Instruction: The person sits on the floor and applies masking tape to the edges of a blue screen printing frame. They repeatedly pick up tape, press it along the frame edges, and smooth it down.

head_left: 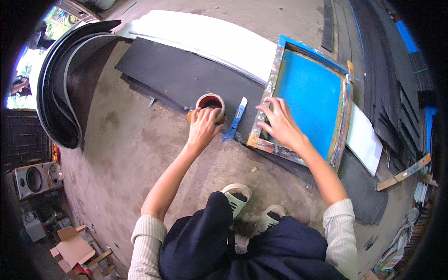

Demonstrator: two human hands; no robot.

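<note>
My left hand (204,128) has its fingers curled over the near rim of a round pot-like container (203,98) with a pale rim, a dark red inside and orange-brown patches low on its sides. My right hand (281,123) hovers at the left side of a screen-printing frame (346,107), thumb and fingers apart and holding nothing; whether it touches the wood cannot be told. Blue mesh (312,88) fills the paint-stained frame. Between my hands lies a blue utility knife (235,119). Container and knife rest on a stack of black sheets (175,70).
White sheets (200,37) lie beyond the black stack, and another white piece (364,137) shows right of the frame. A large rolled black sheet (58,88) stands at left. Long black strips (373,60) line the right. A speaker (35,181) and a cardboard box (74,249) are lower left.
</note>
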